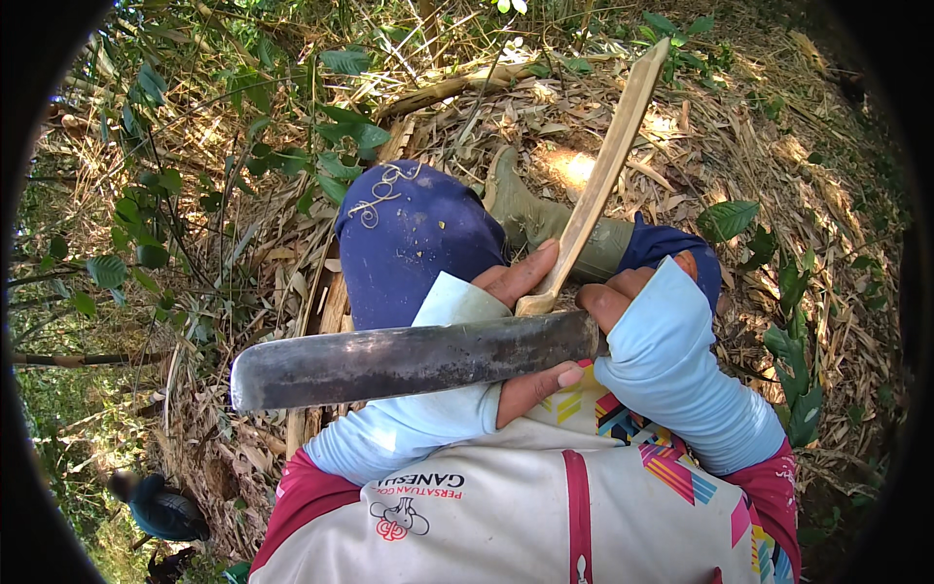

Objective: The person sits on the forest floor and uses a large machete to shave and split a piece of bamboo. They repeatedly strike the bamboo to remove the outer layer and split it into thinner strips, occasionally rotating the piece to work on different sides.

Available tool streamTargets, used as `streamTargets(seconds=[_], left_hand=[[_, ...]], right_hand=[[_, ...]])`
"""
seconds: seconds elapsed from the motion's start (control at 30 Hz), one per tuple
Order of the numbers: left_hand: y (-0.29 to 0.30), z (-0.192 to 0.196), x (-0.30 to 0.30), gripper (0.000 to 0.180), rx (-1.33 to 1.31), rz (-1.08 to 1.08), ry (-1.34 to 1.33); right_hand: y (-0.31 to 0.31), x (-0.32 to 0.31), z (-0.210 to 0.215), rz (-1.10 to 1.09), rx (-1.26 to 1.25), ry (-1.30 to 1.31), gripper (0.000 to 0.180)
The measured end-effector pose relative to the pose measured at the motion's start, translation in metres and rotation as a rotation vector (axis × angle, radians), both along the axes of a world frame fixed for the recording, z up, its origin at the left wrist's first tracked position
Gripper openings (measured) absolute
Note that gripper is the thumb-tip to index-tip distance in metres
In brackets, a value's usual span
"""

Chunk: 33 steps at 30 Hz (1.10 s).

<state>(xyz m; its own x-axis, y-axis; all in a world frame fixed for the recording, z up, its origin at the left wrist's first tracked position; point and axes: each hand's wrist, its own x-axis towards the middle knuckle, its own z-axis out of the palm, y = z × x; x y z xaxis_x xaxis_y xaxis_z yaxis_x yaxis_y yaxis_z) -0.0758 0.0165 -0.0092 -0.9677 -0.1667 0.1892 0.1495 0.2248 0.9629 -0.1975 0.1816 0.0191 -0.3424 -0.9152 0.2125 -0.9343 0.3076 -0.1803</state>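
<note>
A broad machete with a dark, worn blade lies across in front of me, its squared tip toward the left. My right hand is closed at the blade's right end; the handle is hidden by the hand and sleeve. Behind the blade, my left hand has its fingers against the lower end of a long, flat piece of pale wood. That wood slants up and right to a tapered tip. The left thumb shows below the blade, and the palm is hidden. Curly wood shavings rest on my blue-clad knee.
Dry leaves cover the ground, around my olive boot. Green leafy plants stand at the left, with more at the right. A fallen branch lies ahead. Another person in dark clothing is at the lower left.
</note>
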Motion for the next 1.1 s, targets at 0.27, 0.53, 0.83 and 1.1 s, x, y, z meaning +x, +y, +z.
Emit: streamTargets(seconds=[0.27, 0.53, 0.83, 1.1], left_hand=[[0.001, 0.009, 0.003, 0.097, -0.051, 0.013, -0.131], [0.006, 0.003, 0.003, 0.095, 0.086, 0.017, -0.153], [0.004, 0.013, 0.004, 0.093, 0.017, -0.001, -0.227], [0.001, 0.002, 0.001, 0.088, 0.123, -0.017, -0.127]], right_hand=[[0.000, -0.001, 0.001, -0.010, 0.028, 0.000, 0.020], [-0.001, -0.001, 0.000, -0.027, 0.014, -0.002, 0.018], [-0.001, -0.002, 0.002, -0.052, 0.034, -0.036, 0.021], [0.003, 0.001, 0.005, -0.010, 0.042, -0.041, 0.038]])
